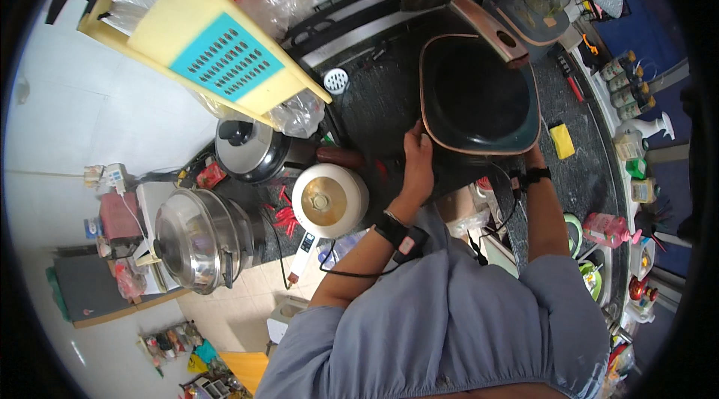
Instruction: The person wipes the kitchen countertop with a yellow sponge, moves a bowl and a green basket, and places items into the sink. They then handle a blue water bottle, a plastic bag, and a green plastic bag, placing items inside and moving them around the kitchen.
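Observation:
A square dark pan [480, 98] with rounded corners and a copper-coloured rim is before me over the black countertop. Its inside looks bare. My left hand [418, 160] grips its near left side, the thumb close to the rim. At the near right corner my right hand [535, 157] holds the pan from the side; its fingers are mostly hidden behind the wall. A bronze-coloured handle [491, 33] with a hanging hole passes over the far rim; where it attaches cannot be made out. Black bands with cables are on both wrists.
Left of me stand a white electric pot [330, 202], red chillies [286, 219], a steel steamer [199, 241] and a lidded cooker [253, 149]. A yellow grater [219, 50] juts in above. A yellow sponge [561, 141] and a pink bottle [606, 230] are at right.

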